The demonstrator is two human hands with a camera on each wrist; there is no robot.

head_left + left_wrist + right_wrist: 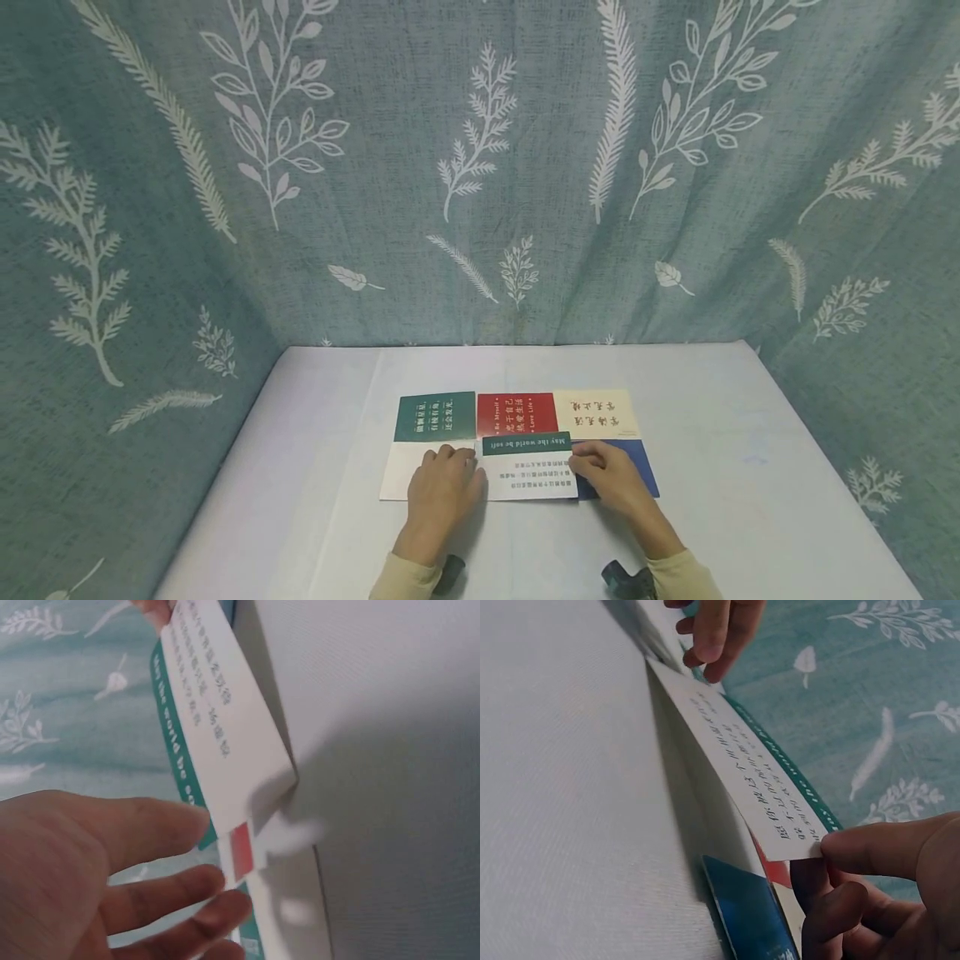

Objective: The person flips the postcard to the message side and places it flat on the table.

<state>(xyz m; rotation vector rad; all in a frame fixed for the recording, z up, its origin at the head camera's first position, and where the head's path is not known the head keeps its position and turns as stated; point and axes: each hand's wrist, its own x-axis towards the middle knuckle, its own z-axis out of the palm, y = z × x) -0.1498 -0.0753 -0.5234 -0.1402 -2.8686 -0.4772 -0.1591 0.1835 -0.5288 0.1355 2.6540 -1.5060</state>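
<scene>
My right hand (pixel 617 477) pinches the right end of a white card with a green strip (pixel 528 479) between thumb and fingers. In the right wrist view this card (pixel 739 765) is tilted, raised over other cards. Beside its left end is my left hand (pixel 442 487), fingers loosely bent. The left thumb (pixel 161 829) overlaps the green strip's end in the left wrist view; whether it touches is unclear. Behind the held card lie a green card (pixel 435 417), a red card (pixel 517 412) and a cream card (pixel 597 414). A blue card (pixel 637 467) is partly covered by it.
A white card surface (pixel 395 473) lies under and left of the left hand, below the green one. The cards are on a white-covered table (pixel 720 467). A green leaf-patterned curtain (pixel 405 167) hangs at the back and both sides.
</scene>
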